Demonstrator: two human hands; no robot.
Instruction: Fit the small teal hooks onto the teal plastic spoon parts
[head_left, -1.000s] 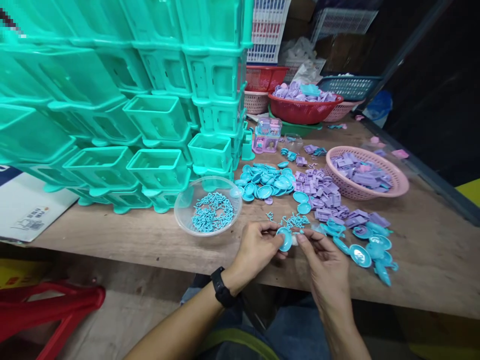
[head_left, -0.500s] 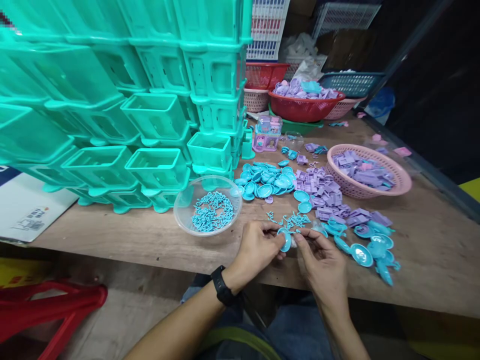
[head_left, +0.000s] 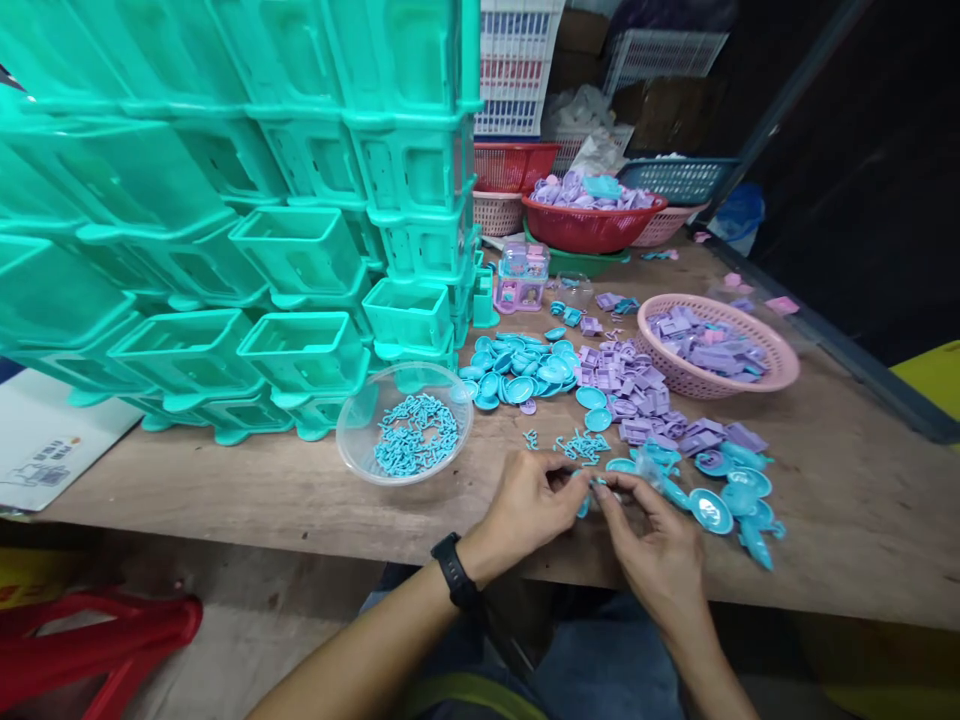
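Observation:
My left hand [head_left: 534, 508], with a black watch on its wrist, is closed in a pinch on a small blue oval dish [head_left: 583, 506], mostly hidden by the fingers. Fingertip to fingertip with it, my right hand [head_left: 654, 532] pinches a tiny blue hook-shaped piece [head_left: 598, 482] against the dish's upper edge. Just beyond the hands lies a small heap of loose blue hooks [head_left: 583, 447]. To the left, a clear plastic bowl [head_left: 351, 440] holds many more of them. Blue dishes with attached parts [head_left: 711, 511] lie right of my right hand.
Stacked turquoise plastic boxes [head_left: 300, 345] rise along the left. Behind the hands are a pile of blue oval dishes [head_left: 517, 368] and purple parts [head_left: 637, 390]. A pink basket [head_left: 780, 365] of purple pieces stands at right, a red basket [head_left: 585, 228] farther back.
Both hands have shifted slightly and drawn closer together. The blue dish has turned and is now more covered by my left fingers. The camera view has moved a little.

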